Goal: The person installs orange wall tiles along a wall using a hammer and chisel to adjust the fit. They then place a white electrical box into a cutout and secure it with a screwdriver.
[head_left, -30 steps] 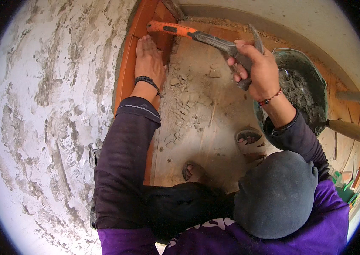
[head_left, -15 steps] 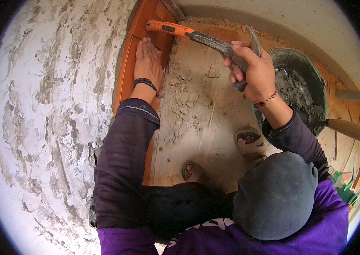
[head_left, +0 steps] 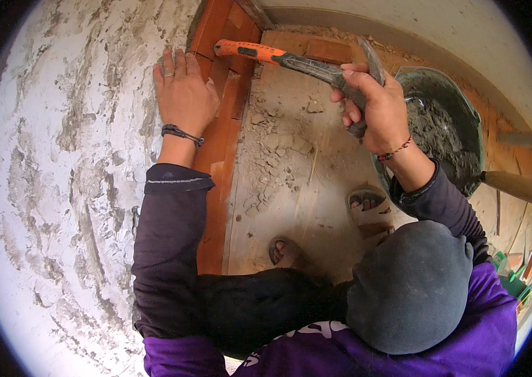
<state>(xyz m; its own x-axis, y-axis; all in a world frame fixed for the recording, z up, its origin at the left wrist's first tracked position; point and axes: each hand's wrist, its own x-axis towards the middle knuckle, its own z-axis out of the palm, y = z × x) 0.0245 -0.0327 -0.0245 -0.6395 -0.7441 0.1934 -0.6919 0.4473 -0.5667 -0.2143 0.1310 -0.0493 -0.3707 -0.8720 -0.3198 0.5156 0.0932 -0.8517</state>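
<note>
My right hand (head_left: 384, 113) grips a hammer (head_left: 307, 66) by its metal head. Its orange and black handle points left, and the handle's end is at the face of the reddish-brown tiles (head_left: 223, 132). These tiles line the side of the rough, white-and-grey wall (head_left: 90, 157). My left hand (head_left: 185, 94) lies flat, fingers stretched out, over the border between the tiles and the wall surface. Nothing shows in that hand.
A dark bucket (head_left: 481, 132) of wet grey mortar (head_left: 439, 135) stands right of my right hand. A wooden tool handle (head_left: 514, 186) sticks out over its rim. Crumbled mortar (head_left: 275, 151) litters the floor near my sandalled feet. A plain wall (head_left: 417, 28) curves along the far side.
My left hand has moved left, off the tile face and onto the wall's border. The hammer and right hand have barely shifted.
</note>
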